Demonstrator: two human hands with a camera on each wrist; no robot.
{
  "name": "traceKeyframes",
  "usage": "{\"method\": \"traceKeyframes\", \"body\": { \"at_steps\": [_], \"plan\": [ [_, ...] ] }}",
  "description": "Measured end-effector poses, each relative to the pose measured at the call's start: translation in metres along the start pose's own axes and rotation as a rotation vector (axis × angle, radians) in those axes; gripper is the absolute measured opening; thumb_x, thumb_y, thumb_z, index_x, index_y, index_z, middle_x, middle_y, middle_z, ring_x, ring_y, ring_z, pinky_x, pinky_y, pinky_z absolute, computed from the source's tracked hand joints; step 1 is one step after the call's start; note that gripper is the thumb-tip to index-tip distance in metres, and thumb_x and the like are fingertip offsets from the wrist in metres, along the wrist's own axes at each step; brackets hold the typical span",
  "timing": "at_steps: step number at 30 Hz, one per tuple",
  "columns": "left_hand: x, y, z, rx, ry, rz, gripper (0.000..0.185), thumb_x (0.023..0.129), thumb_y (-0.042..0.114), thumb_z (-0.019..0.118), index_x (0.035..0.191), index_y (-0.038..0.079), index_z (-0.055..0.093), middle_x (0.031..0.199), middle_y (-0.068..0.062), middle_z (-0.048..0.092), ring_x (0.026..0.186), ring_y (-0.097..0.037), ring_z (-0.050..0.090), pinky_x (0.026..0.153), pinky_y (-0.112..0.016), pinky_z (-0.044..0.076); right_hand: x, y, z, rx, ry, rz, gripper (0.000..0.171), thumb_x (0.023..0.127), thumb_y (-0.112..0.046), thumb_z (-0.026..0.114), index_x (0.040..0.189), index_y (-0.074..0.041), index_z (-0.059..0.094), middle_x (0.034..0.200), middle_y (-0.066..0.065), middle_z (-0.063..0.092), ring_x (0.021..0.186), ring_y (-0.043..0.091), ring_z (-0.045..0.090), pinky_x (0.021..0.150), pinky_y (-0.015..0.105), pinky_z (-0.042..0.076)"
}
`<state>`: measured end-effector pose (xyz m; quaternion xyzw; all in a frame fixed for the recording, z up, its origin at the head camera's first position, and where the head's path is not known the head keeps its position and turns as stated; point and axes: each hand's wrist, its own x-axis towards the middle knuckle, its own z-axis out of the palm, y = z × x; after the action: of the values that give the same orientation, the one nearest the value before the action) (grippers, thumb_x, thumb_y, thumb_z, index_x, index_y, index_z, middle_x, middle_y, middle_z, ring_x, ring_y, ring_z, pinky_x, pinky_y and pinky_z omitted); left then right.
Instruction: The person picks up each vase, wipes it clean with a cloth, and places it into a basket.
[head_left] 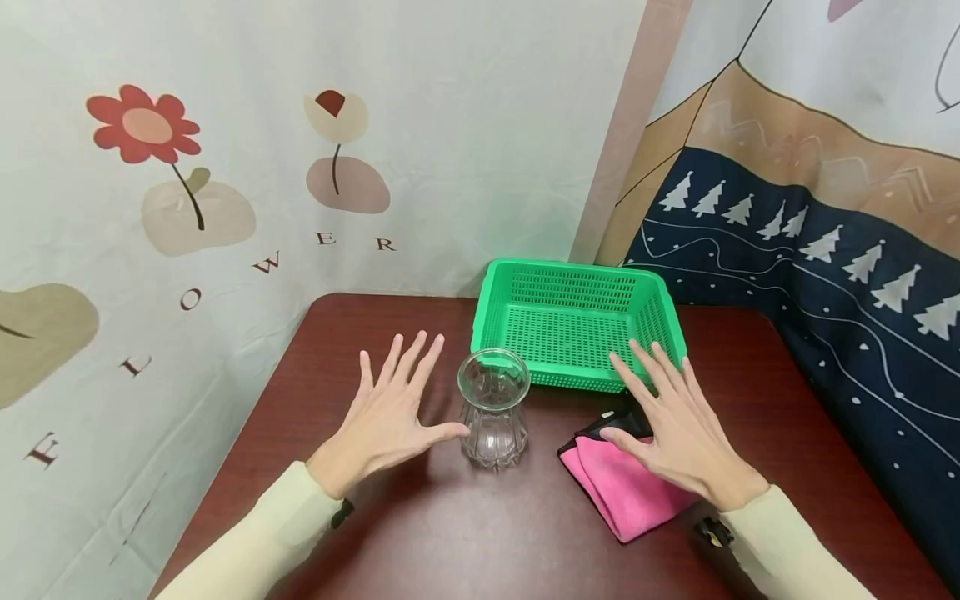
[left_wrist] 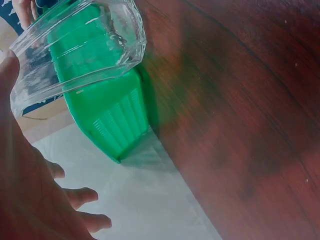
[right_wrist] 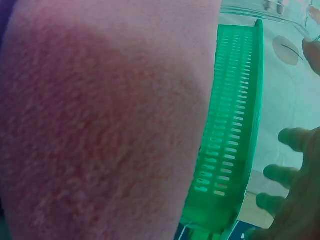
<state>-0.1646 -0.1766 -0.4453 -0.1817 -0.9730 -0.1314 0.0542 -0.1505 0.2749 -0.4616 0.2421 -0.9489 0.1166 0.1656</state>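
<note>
A clear ribbed glass vase (head_left: 493, 408) stands upright on the dark red-brown table (head_left: 450, 533). My left hand (head_left: 390, 417) hovers just left of it, fingers spread and straight, thumb tip beside the glass; the left wrist view shows the vase (left_wrist: 80, 47) close by my thumb. My right hand (head_left: 671, 417) is spread flat over a folded pink cloth (head_left: 622, 492), fingertips reaching the front wall of a green plastic basket (head_left: 573, 321). The pink cloth (right_wrist: 100, 125) fills the right wrist view, with the basket (right_wrist: 230, 135) beyond it. Neither hand grips anything.
The empty basket sits at the table's back, against patterned wall hangings (head_left: 225, 167). Something small and black (head_left: 618, 421) lies under the cloth's far corner. Dark fabric with white trees (head_left: 825, 275) borders the table's right side.
</note>
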Motion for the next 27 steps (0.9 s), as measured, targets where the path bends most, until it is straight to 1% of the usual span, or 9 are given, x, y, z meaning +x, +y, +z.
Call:
{"method": "traceKeyframes", "body": {
  "at_steps": [8, 12, 15, 17, 19, 21, 23, 25, 27],
  "plan": [
    [-0.002, 0.002, 0.001, -0.063, 0.037, 0.011, 0.132, 0.092, 0.091, 0.074, 0.189, 0.037, 0.003, 0.198, -0.003, 0.020, 0.185, -0.042, 0.014, 0.140, -0.087, 0.006, -0.006, 0.002, -0.003, 0.041, -0.020, -0.057, 0.106, 0.097, -0.060, 0.086, 0.185, -0.027, 0.036, 0.194, 0.011, 0.029, 0.178, 0.049, 0.028, 0.139, 0.079, 0.030],
    [-0.003, 0.005, 0.000, -0.108, 0.065, 0.031, 0.130, 0.092, 0.090, 0.074, 0.189, 0.035, 0.008, 0.197, -0.002, 0.024, 0.184, -0.040, 0.020, 0.141, -0.084, 0.011, -0.008, 0.002, -0.004, 0.066, -0.018, -0.091, 0.107, 0.095, -0.055, 0.090, 0.184, -0.027, 0.039, 0.194, 0.007, 0.031, 0.179, 0.042, 0.028, 0.127, 0.078, 0.049],
    [-0.003, 0.008, -0.001, -0.131, 0.089, 0.052, 0.128, 0.093, 0.087, 0.077, 0.189, 0.035, 0.009, 0.196, 0.000, 0.027, 0.183, -0.039, 0.024, 0.143, -0.081, 0.015, -0.012, 0.003, -0.005, 0.083, -0.034, -0.116, 0.107, 0.095, -0.051, 0.093, 0.184, -0.028, 0.038, 0.194, 0.003, 0.032, 0.180, 0.038, 0.029, 0.124, 0.075, 0.053],
    [-0.003, 0.010, -0.002, -0.144, 0.103, 0.065, 0.128, 0.093, 0.085, 0.078, 0.189, 0.036, 0.010, 0.195, 0.002, 0.028, 0.182, -0.038, 0.027, 0.143, -0.079, 0.018, -0.013, 0.003, -0.005, 0.097, -0.051, -0.132, 0.105, 0.095, -0.049, 0.093, 0.183, -0.028, 0.040, 0.193, 0.002, 0.033, 0.179, 0.036, 0.030, 0.133, 0.066, 0.049],
    [-0.002, 0.011, -0.002, -0.156, 0.114, 0.081, 0.126, 0.094, 0.082, 0.080, 0.189, 0.035, 0.012, 0.195, 0.004, 0.029, 0.182, -0.037, 0.029, 0.143, -0.076, 0.022, -0.014, 0.003, -0.005, 0.109, -0.062, -0.156, 0.103, 0.094, -0.047, 0.094, 0.181, -0.027, 0.044, 0.192, 0.002, 0.037, 0.179, 0.034, 0.031, 0.144, 0.047, 0.036],
    [-0.003, 0.013, -0.001, -0.171, 0.121, 0.092, 0.125, 0.095, 0.080, 0.081, 0.189, 0.033, 0.014, 0.194, 0.005, 0.030, 0.181, -0.036, 0.030, 0.144, -0.073, 0.025, -0.015, 0.003, -0.005, 0.121, -0.063, -0.189, 0.100, 0.093, -0.044, 0.095, 0.179, -0.027, 0.048, 0.189, 0.004, 0.041, 0.177, 0.032, 0.033, 0.145, 0.028, 0.021],
    [-0.003, 0.015, -0.001, -0.184, 0.125, 0.104, 0.124, 0.095, 0.078, 0.081, 0.189, 0.031, 0.016, 0.194, 0.005, 0.031, 0.181, -0.036, 0.033, 0.143, -0.071, 0.029, -0.017, 0.004, -0.004, 0.135, -0.056, -0.230, 0.096, 0.094, -0.041, 0.096, 0.178, -0.026, 0.051, 0.186, 0.006, 0.045, 0.175, 0.031, 0.037, 0.140, 0.014, 0.007],
    [-0.004, 0.016, -0.001, -0.189, 0.136, 0.111, 0.122, 0.095, 0.078, 0.082, 0.189, 0.032, 0.018, 0.193, 0.004, 0.034, 0.179, -0.036, 0.036, 0.139, -0.070, 0.038, -0.017, 0.005, -0.003, 0.135, -0.045, -0.274, 0.093, 0.095, -0.040, 0.095, 0.177, -0.027, 0.052, 0.183, 0.007, 0.049, 0.171, 0.029, 0.043, 0.140, 0.011, 0.008],
    [-0.005, 0.018, -0.002, -0.195, 0.144, 0.115, 0.121, 0.095, 0.077, 0.082, 0.189, 0.034, 0.018, 0.192, 0.004, 0.036, 0.178, -0.035, 0.038, 0.134, -0.071, 0.046, -0.019, 0.005, -0.002, 0.124, -0.033, -0.305, 0.088, 0.097, -0.040, 0.094, 0.175, -0.028, 0.055, 0.179, 0.006, 0.054, 0.165, 0.027, 0.049, 0.139, 0.011, 0.018]
  ]
}}
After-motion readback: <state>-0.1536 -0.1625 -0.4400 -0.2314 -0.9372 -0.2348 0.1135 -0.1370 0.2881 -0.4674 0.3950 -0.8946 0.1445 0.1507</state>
